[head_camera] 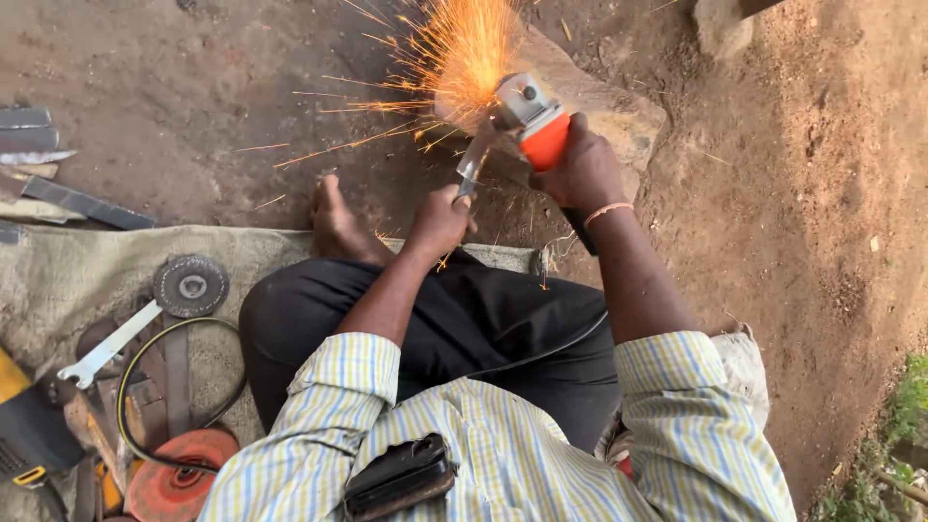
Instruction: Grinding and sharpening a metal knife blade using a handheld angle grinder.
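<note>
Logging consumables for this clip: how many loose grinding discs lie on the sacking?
2: a grey disc beside the wrench, and an orange disc at the bottom edge. Others may hide under clutter.

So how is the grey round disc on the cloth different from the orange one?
The grey disc is smaller and lies in full view beside the spanner; the orange disc is bigger, nearer the bottom edge, and a black cable crosses over it. The grey disc has a shiny metal middle; the orange disc has a dark hole. Both are round, lie flat on the cloth, and neither is in a hand.
</note>
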